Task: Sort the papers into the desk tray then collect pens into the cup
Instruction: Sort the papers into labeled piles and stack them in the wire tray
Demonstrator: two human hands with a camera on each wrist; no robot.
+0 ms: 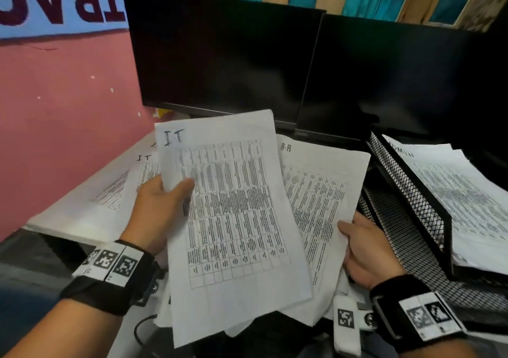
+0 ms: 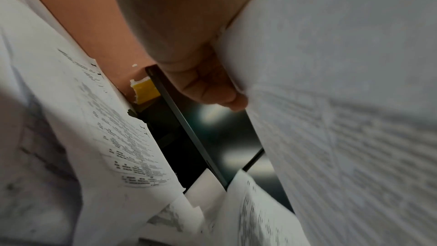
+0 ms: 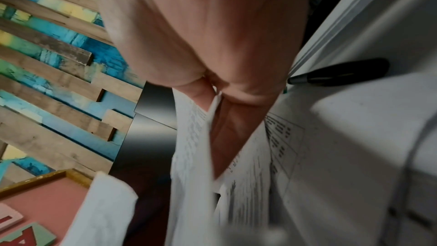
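Note:
My left hand [image 1: 165,201] pinches a printed sheet marked "IT" [image 1: 233,220] by its left edge, thumb on top, holding it above the desk. In the left wrist view the thumb [image 2: 208,85] presses that sheet [image 2: 343,119]. My right hand [image 1: 362,250] grips the right edge of a stack of printed sheets [image 1: 319,192] below it; the right wrist view shows the fingers [image 3: 222,119] pinching the paper [image 3: 189,147]. A black mesh desk tray [image 1: 412,201] at right holds papers marked "ADMIN" [image 1: 461,192]. A black pen [image 3: 340,74] lies among papers beside my right hand.
More "IT" sheets [image 1: 110,187] lie on the desk at left against a pink wall [image 1: 68,110]. Two dark monitors [image 1: 228,60] stand close behind the papers. A black cable [image 1: 143,330] lies near the front edge.

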